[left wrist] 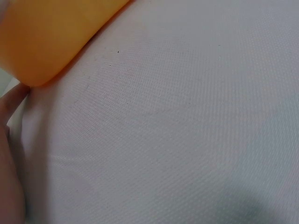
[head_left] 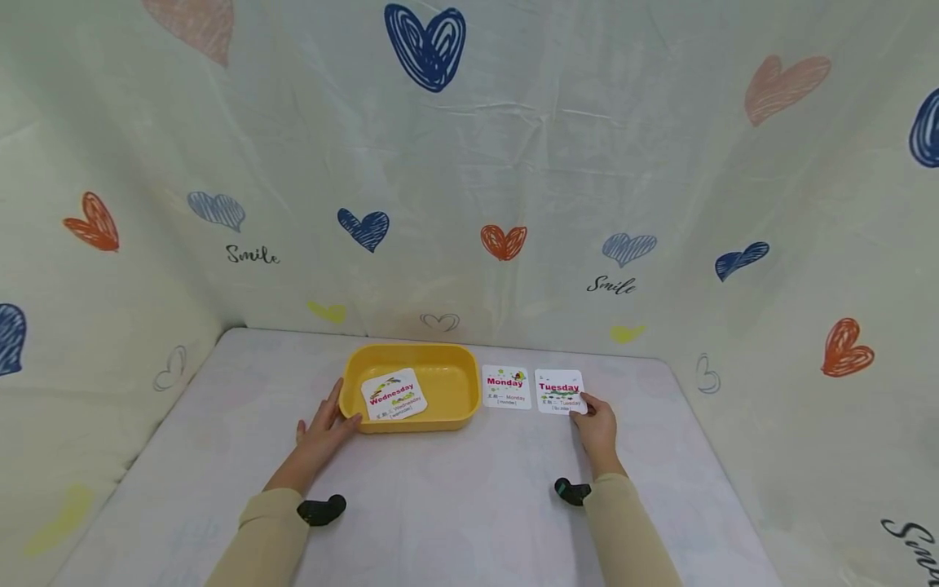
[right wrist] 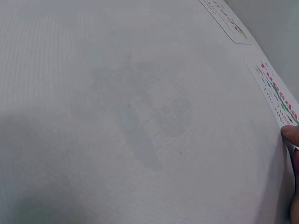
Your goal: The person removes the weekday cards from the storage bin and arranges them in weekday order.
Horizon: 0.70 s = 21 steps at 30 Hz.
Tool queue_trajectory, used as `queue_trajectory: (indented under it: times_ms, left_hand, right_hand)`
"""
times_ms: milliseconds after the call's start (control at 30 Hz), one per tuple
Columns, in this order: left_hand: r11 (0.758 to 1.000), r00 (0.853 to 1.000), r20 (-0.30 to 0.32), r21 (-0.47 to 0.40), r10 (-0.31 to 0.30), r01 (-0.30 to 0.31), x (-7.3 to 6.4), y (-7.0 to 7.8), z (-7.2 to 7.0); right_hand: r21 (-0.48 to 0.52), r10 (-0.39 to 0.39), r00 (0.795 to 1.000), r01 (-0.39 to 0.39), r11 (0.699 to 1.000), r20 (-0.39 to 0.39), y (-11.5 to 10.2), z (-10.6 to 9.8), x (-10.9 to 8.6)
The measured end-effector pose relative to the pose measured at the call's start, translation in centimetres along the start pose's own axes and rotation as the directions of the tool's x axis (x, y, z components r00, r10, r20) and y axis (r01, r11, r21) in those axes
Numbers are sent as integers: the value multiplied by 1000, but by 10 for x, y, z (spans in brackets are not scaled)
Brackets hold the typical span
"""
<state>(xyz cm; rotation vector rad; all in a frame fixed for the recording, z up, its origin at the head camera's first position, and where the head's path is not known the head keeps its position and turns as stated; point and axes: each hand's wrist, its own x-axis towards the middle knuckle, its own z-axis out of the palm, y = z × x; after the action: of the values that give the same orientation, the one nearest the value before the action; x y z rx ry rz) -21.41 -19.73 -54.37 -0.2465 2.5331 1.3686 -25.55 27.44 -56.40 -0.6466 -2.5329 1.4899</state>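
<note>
A yellow tray point(head_left: 451, 423) stands toward the back of the table, with a Wednesday card point(head_left: 394, 395) lying tilted inside it. My left hand point(head_left: 323, 436) rests against the tray's near left corner, its thumb at the front wall and its fingers along the left side. In the left wrist view, a digit point(left wrist: 16, 99) touches the tray's lower edge. Right of the tray, a Monday card point(head_left: 506, 386) lies flat. Beside that one is a Tuesday card point(head_left: 560, 391). My right hand point(head_left: 597, 428) pinches its lower right corner, the thumb point(right wrist: 290, 134) showing on top in the right wrist view.
A white cloth covers the table point(head_left: 455, 505). Behind it hangs a pale curtain point(head_left: 550, 179) printed with hearts and the word Smile. Dark devices point(head_left: 321, 511) sit at both wrists.
</note>
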Motion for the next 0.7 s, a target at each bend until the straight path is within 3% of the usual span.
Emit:
queue_trajectory:
  times_ms: [700]
  left_hand:
    - [1000,1000,-19,-2,-7,6,-1,2,1]
  right_hand:
    - [3,-3,1000,3,1000,-29,1,5,0]
